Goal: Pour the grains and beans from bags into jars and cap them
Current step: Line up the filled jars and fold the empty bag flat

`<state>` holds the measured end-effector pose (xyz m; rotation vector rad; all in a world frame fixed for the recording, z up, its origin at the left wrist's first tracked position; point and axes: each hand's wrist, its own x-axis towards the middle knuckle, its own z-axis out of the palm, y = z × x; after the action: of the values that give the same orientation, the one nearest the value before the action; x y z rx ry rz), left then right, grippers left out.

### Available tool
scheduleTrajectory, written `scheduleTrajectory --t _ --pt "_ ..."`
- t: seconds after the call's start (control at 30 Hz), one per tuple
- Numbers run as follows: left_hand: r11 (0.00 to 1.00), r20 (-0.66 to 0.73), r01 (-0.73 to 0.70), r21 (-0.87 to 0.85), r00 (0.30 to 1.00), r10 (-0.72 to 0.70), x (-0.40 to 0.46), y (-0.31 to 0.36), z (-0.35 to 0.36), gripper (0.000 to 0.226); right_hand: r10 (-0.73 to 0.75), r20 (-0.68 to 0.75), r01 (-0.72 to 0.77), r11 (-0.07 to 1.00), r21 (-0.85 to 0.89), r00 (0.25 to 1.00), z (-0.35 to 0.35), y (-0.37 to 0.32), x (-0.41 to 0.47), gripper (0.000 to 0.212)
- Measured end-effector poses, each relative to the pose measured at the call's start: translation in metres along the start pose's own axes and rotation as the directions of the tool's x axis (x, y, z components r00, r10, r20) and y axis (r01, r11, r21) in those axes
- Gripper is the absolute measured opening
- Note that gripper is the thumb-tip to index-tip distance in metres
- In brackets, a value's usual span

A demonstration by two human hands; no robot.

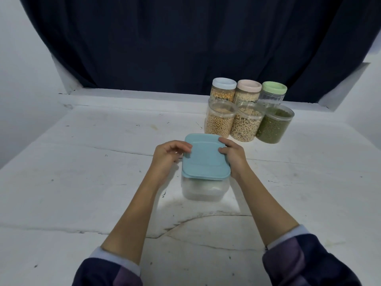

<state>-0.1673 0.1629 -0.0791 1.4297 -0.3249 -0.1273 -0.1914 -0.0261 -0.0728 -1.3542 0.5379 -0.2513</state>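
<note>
A square clear box stands mid-bench. Its blue lid covers the opening, so the pale contents are hard to identify. The left hand and right hand curl their fingers over opposite lid edges, gripping it. Six round jars stand grouped at the rear right; the back row is partly hidden behind the front row.
</note>
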Motion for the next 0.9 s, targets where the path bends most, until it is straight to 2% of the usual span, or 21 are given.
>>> scheduleTrajectory --t 0.07,0.13,0.27,0.37,0.5,0.67,0.9 --pt "0.999 -0.146 0.038 0.010 0.989 -0.036 0.003 0.005 0.008 0.044 0.029 0.019 -0.029 1.000 -0.001 0.999 -0.003 -0.001 -0.004 0.043" --pt "0.992 -0.216 0.100 0.080 0.973 -0.080 0.008 0.007 0.017 0.039 0.034 0.024 -0.033 0.999 -0.040 0.999 -0.005 -0.003 -0.009 0.043" --pt "0.904 -0.177 0.317 0.287 0.945 -0.275 0.020 -0.003 0.029 0.036 -0.040 0.044 0.044 0.992 -0.115 0.998 -0.004 0.001 -0.017 0.051" --pt "0.866 -0.146 0.303 0.398 0.953 -0.266 0.017 -0.004 0.033 0.029 -0.083 0.078 0.092 0.988 -0.126 0.994 -0.003 0.003 -0.022 0.060" --pt "0.862 -0.134 0.311 0.400 0.950 -0.281 0.016 -0.004 0.032 0.029 -0.079 0.079 0.089 0.987 -0.131 0.994 -0.003 0.005 -0.021 0.065" --pt "0.835 -0.117 0.322 0.447 0.946 -0.302 0.014 -0.004 0.035 0.033 -0.073 0.058 0.082 0.983 -0.161 0.996 -0.004 0.007 -0.019 0.060" --pt "0.825 -0.107 0.293 0.484 0.955 -0.277 0.012 -0.006 0.042 0.035 -0.084 0.073 0.090 0.992 -0.087 0.994 -0.009 0.010 -0.019 0.061"
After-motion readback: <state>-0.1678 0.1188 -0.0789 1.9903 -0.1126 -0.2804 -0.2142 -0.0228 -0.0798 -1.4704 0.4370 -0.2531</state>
